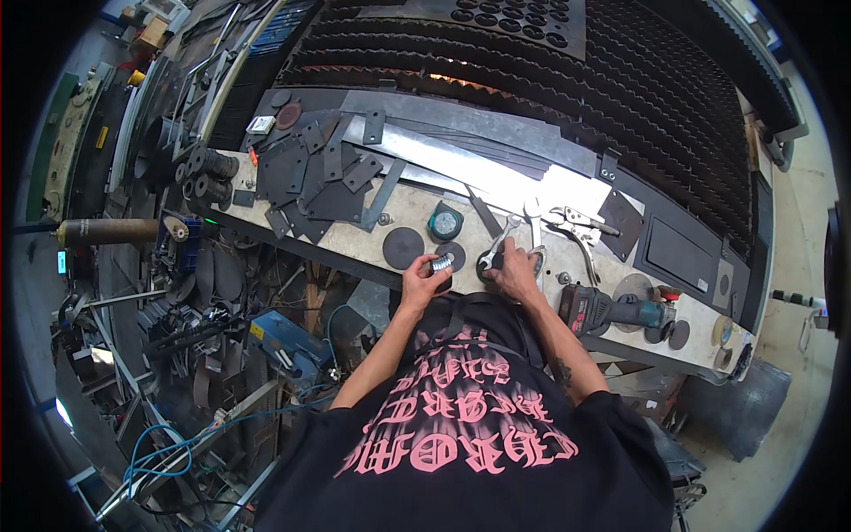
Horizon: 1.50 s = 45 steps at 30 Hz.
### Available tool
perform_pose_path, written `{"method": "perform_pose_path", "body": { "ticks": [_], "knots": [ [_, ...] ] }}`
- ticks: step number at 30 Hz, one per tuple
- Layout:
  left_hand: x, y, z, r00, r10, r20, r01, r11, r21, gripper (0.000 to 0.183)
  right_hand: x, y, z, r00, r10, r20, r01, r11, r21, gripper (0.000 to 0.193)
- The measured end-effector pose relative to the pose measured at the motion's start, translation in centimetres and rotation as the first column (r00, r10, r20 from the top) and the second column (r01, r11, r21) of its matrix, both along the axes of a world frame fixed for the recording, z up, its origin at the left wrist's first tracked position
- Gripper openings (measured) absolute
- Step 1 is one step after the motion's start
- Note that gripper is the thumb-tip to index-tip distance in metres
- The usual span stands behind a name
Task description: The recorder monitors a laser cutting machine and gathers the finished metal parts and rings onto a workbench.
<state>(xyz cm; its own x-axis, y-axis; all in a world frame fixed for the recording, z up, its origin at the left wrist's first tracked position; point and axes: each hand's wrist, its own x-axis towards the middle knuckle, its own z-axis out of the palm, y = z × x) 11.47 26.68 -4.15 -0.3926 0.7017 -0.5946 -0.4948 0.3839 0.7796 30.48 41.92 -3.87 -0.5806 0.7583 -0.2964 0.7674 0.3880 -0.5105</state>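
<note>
My left hand [422,285] is closed on a short, shiny ribbed metal piece [441,263], held between thumb and fingers at the bench's near edge. Beneath it lies a dark round disc [454,252]. My right hand [519,275] is curled around the lower part of a combination wrench [504,233], whose jaw end points away from me. A second wrench [534,215] lies just right of it, partly covered by that hand. A green-and-black tape measure [446,222] sits beyond my left hand, and a larger dark disc [404,248] lies to its left.
Locking pliers [576,222] and a cordless angle grinder [625,312] lie on the bench [341,238] at right. Dark metal plates [306,191] pile up at left. Slatted metal bed [656,97] fills the back. Scrap metal [208,355] and a blue hose [168,430] are at lower left.
</note>
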Motion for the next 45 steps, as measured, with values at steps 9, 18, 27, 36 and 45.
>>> {"method": "perform_pose_path", "body": {
  "ticks": [9,18,27,36,45],
  "knots": [
    [0.3,-1.0,0.5,0.996,0.013,0.093,-0.009,0.999,-0.046,0.044,3.2,-0.4,4.8,0.685,-0.688,-0.240,0.084,0.401,-0.912,0.031],
    [1.5,-2.3,-0.8,0.988,-0.011,0.156,0.013,1.000,-0.013,0.047,1.1,-2.2,10.2,0.049,-0.971,-0.232,-0.912,0.051,-0.407,0.032],
    [2.0,-2.5,0.0,0.986,-0.034,0.165,0.030,0.999,0.024,0.047,1.1,-1.4,8.4,-0.035,-0.971,-0.237,-0.899,0.134,-0.416,0.034],
    [1.2,-3.7,0.3,0.963,0.003,0.269,-0.045,0.988,0.150,0.048,1.8,-1.8,6.0,0.244,-0.947,-0.207,-0.332,0.119,-0.936,0.019],
    [1.0,-2.8,6.7,0.947,-0.099,0.307,0.023,0.970,0.242,0.060,0.6,-2.7,7.6,0.549,-0.699,-0.458,0.069,0.584,-0.809,0.019]
  ]
}}
